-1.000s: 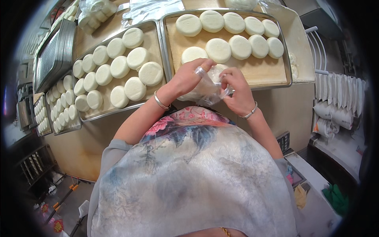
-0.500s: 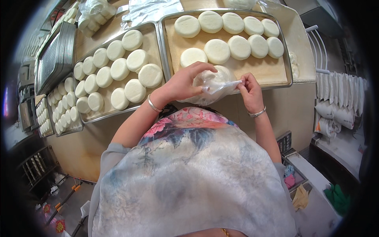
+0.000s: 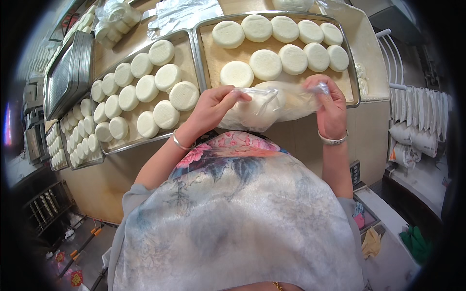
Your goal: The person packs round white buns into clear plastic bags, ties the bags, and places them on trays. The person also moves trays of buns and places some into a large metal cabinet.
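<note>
A clear plastic bag (image 3: 257,109) with pale round buns inside is stretched between my hands, at the near edge of the right tray. Thumb and fingers of my left hand (image 3: 216,104) pinch its left side. My right hand (image 3: 332,109) grips a gathered end of the bag on the other side, slightly blurred. Just beyond the bag, two rows of flat white buns (image 3: 266,64) lie on the wood-coloured base of the metal-rimmed tray (image 3: 357,92).
To the left, another tray (image 3: 141,141) holds several rows of buns. Empty metal trays (image 3: 70,72) are stacked farther left. At the back lie a filled bag of buns (image 3: 116,22) and a pile of clear bags (image 3: 184,14). White packages (image 3: 412,140) sit on the right.
My hands have moved apart, the right one going rightward with its end of the bag. The bag is now pulled out wide, and my left hand has shifted slightly left.
</note>
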`<state>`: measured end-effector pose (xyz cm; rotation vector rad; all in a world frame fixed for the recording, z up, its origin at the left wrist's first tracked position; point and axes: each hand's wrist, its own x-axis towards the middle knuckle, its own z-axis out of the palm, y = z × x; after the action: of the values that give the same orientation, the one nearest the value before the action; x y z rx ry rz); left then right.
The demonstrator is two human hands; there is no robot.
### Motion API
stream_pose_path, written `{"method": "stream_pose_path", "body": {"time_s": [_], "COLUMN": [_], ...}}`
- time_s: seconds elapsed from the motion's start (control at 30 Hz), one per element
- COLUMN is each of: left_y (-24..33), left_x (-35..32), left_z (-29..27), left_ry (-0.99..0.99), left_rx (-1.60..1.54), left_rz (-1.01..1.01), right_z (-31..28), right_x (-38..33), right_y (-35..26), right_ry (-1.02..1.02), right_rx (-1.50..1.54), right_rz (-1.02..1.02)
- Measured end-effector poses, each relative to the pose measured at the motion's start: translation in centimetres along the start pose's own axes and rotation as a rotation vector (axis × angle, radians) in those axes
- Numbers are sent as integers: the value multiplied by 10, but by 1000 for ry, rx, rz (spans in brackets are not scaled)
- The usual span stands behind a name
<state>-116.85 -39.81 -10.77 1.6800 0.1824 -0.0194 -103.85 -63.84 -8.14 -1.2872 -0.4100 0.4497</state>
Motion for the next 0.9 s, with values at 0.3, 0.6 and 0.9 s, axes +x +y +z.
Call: {"method": "stream_pose_path", "body": {"time_s": [0.3,0.6,0.9], "left_y": [63,81,66], "left_x": [-44,-47,-42], "left_z": [-26,-40,-37], "left_ry": [56,-52,-36], "left_rx": [-164,263,252], "left_rz": [-115,254,381], "right_z": [53,52,41], "right_x": [7,8,21], "right_y": [17,34,54], "right_ry": [-581,-591,-380], "right_rx": [-1119,-1196,-919], "right_rz": [-145,-104,155]}}
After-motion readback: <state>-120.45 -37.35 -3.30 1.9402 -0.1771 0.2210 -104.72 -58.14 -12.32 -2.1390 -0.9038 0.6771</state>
